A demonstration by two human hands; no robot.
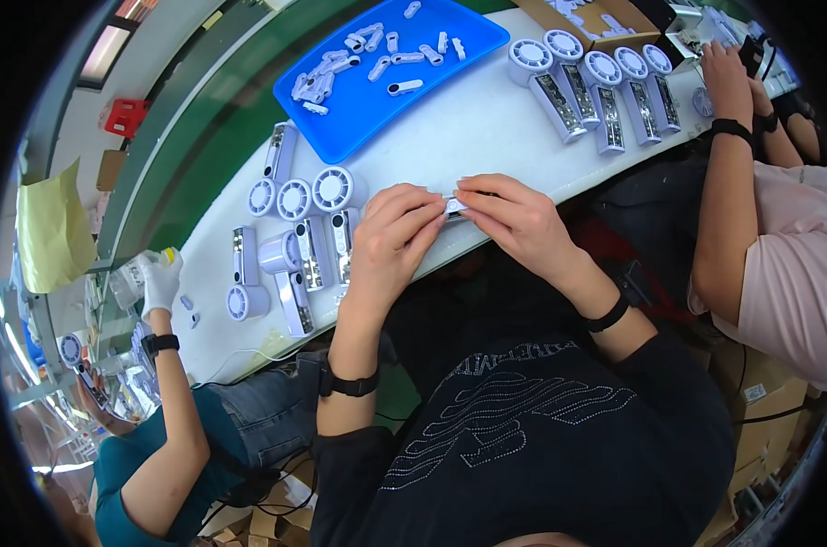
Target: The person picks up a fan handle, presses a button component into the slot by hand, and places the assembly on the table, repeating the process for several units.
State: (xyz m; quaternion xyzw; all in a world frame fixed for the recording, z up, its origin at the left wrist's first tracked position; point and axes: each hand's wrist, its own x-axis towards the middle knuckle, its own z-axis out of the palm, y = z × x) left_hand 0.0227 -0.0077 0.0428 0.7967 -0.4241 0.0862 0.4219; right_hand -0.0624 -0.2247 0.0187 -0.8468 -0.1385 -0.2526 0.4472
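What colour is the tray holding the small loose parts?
Bright blue; the tray shows best in the head view, beyond both hands.

A small pale plastic part [453, 205], smooth and faintly glossy, is pinched between the left hand [393, 239] and the right hand [515, 217]. The desk [468, 137] is surfaced in smooth, matt white, and the tray [472, 41] is moulded of glossy blue plastic. The fan housings [295, 196] are made of pale satin plastic, with shiny metallic strips set in their handles.

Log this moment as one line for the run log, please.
left hand: pinching small white part | right hand: pinching same part | place: white table edge | nearby: fan housings, blue tray
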